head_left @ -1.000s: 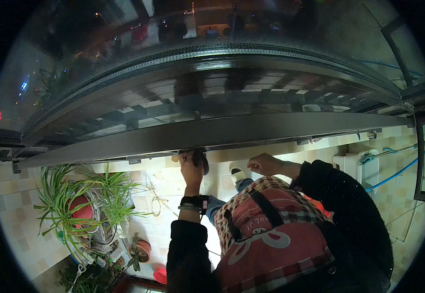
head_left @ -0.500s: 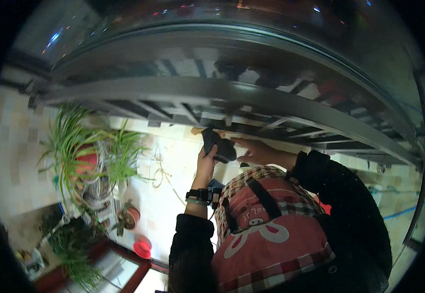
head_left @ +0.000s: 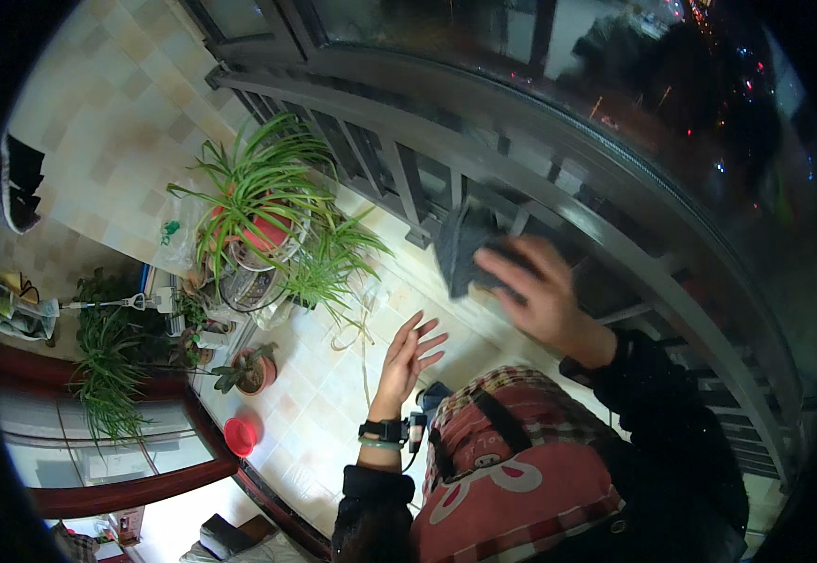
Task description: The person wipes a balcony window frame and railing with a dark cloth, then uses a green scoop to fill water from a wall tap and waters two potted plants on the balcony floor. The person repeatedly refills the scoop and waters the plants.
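- Nearest me, my red apron with its checked trim fills the lower middle of my view, covering part of the tiled floor.
- My left hand hangs bare beside it, fingers a little apart and holding nothing; a dark watch circles the wrist.
- My right hand reaches forward, its fingers clamped on a dark grey cloth, both somewhat blurred.
- The cloth lies at those fingertips, spreading off to their left; it is ahead of my left fingers and apart from them.
- Right behind the cloth, the dark metal railing stands across my reach, its bars running down from a broad top rail; I can't tell whether cloth and bars touch.
- Off to my left on the floor are a loose pale cord, a small clay pot and a red basin.
- Farther forward on that side, a long-leaved plant spills over its red pot, close to the railing.
- A reddish-brown frame lies farther left, and beyond the railing, window glass shows scattered lights in the dark.
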Available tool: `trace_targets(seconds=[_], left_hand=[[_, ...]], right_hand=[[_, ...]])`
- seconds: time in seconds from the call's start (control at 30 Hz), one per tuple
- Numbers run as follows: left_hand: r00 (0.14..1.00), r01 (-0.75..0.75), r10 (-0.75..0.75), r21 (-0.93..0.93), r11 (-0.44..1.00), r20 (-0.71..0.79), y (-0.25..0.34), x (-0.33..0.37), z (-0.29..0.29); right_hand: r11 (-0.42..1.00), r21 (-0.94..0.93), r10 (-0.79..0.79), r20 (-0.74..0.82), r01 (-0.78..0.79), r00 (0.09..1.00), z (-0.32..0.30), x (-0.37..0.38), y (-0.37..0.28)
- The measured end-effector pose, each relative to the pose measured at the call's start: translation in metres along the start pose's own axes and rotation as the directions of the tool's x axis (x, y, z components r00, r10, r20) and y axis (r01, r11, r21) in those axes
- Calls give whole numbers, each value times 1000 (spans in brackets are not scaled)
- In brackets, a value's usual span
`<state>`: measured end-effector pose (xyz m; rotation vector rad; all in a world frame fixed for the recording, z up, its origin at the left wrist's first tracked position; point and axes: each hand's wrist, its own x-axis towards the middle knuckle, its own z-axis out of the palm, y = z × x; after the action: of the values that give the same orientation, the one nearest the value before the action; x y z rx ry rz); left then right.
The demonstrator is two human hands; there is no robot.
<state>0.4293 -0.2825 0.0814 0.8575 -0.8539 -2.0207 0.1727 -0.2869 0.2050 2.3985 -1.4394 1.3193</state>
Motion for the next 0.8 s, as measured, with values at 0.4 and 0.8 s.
trace_targets(seconds=[0.4, 0.8], left_hand=[[921, -80, 54, -53, 995, -385, 47, -51, -101], [776, -260, 95, -179, 949, -624, 85, -118, -210]], right_hand=[[828, -555, 158, 93, -81, 983, 39, 105, 20], [779, -627, 89, 150, 25, 985, 174, 247, 38]])
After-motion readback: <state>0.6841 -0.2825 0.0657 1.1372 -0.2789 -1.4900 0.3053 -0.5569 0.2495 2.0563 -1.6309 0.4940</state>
